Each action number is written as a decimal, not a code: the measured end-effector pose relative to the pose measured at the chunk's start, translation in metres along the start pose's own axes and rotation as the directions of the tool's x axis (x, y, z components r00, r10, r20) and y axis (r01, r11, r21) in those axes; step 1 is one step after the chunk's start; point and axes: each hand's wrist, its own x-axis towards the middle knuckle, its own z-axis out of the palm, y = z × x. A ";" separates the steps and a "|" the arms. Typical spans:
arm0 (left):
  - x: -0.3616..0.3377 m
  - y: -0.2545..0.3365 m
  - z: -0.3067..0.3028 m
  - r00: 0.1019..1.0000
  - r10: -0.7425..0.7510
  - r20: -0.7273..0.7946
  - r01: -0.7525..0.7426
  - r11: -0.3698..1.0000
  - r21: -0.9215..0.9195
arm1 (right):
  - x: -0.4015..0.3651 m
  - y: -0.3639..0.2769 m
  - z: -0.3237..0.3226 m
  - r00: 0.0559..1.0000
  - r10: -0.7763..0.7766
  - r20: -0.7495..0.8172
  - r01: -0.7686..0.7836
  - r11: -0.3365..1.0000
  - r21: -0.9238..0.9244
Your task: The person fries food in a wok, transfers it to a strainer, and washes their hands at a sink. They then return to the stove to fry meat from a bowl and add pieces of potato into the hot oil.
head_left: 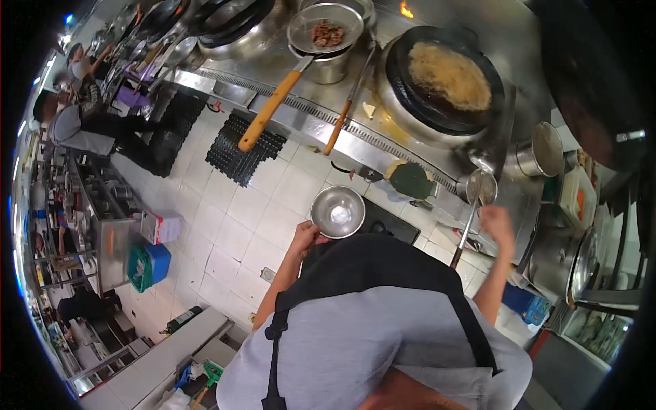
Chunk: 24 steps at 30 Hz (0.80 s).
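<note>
My left hand (307, 239) grips the rim of an empty metal bowl (338, 212) in front of the apron. Off to the right, my right hand (497, 224) is beside a ladle handle (465, 236); its fingers are blurred, and whether it holds anything is unclear. The ladle's head rests at a small round metal container (477, 187) on the stove's edge. Brown liquid foams in a black wok (444, 123) on the steel stove. A wooden-handled strainer (301, 24) with pieces of brown meat lies over a metal pot (328, 68).
A long wooden-handled tool (338, 130) lies across the stove's front edge. A green cloth (410, 180) hangs there too. Metal pots (547, 149) stand at the right. A blue bin (158, 263) and black mats (242, 149) are on the tiled floor; other people (78, 126) stand far left.
</note>
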 end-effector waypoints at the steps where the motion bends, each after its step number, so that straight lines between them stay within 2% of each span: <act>1: 0.005 -0.006 -0.011 1.000 -0.002 -0.012 0.001 0.998 -0.060 | 0.016 -0.006 0.051 0.929 -0.180 0.323 0.201 0.979 -0.031; 2: 0.005 -0.006 -0.019 1.000 -0.002 -0.021 0.000 0.995 -0.101 | -0.001 -0.060 0.104 0.905 -0.211 0.369 0.195 0.977 0.082; 3: 0.004 -0.006 -0.029 1.000 0.004 -0.024 -0.006 0.995 -0.096 | 0.000 -0.093 0.145 0.785 -0.322 0.530 0.360 0.932 0.034; 4: 0.004 -0.005 -0.038 1.000 0.011 -0.027 -0.014 0.996 -0.093 | 0.008 -0.129 0.175 0.589 -0.481 0.650 0.595 0.802 0.053; 5: 0.003 -0.004 -0.047 0.999 0.017 -0.030 -0.019 0.996 -0.088 | 0.020 -0.152 0.206 0.611 -0.423 0.669 0.466 0.875 0.128; 6: 0.001 -0.005 -0.056 0.998 0.033 -0.053 -0.038 0.996 -0.084 | 0.040 -0.172 0.232 0.698 -0.447 0.560 0.485 0.870 0.089; 7: -0.001 -0.005 -0.066 0.996 0.051 -0.078 -0.057 0.995 -0.078 | 0.071 -0.182 0.262 0.667 -0.681 0.302 0.706 0.707 0.038; 8: -0.003 -0.005 -0.076 0.992 0.068 -0.105 -0.076 0.995 -0.069 | 0.086 -0.214 0.270 0.735 -0.656 0.171 0.668 0.744 -0.014; 10: -0.012 -0.011 -0.097 0.983 0.061 -0.173 -0.072 0.996 -0.060 | 0.191 -0.212 0.328 0.733 -0.672 -0.103 0.641 0.734 -0.226; 12: -0.025 -0.016 -0.115 0.974 0.057 -0.219 -0.077 0.994 -0.080 | 0.232 -0.250 0.331 0.823 -0.556 -0.114 0.486 0.795 -0.363; 14: -0.041 -0.024 -0.132 0.963 0.037 -0.267 -0.057 0.996 -0.071 | 0.237 -0.281 0.327 0.895 -0.422 -0.143 0.337 0.851 -0.403; 17: -0.066 -0.033 -0.153 0.944 0.012 -0.330 -0.048 0.993 -0.103 | 0.265 -0.280 0.350 0.898 -0.405 -0.172 0.297 0.847 -0.441; 18: -0.072 -0.041 -0.162 0.940 0.009 -0.341 -0.055 0.990 -0.126 | 0.274 -0.274 0.357 0.874 -0.456 -0.170 0.348 0.829 -0.437; 21: -0.080 -0.058 -0.182 0.927 -0.037 -0.373 -0.028 0.985 -0.168 | 0.272 -0.258 0.365 0.894 -0.432 -0.117 0.349 0.836 -0.425; 24: -0.079 -0.058 -0.190 0.942 -0.055 -0.331 -0.006 0.983 -0.182 | 0.272 -0.225 0.372 0.710 -0.665 -0.231 0.516 0.715 -0.471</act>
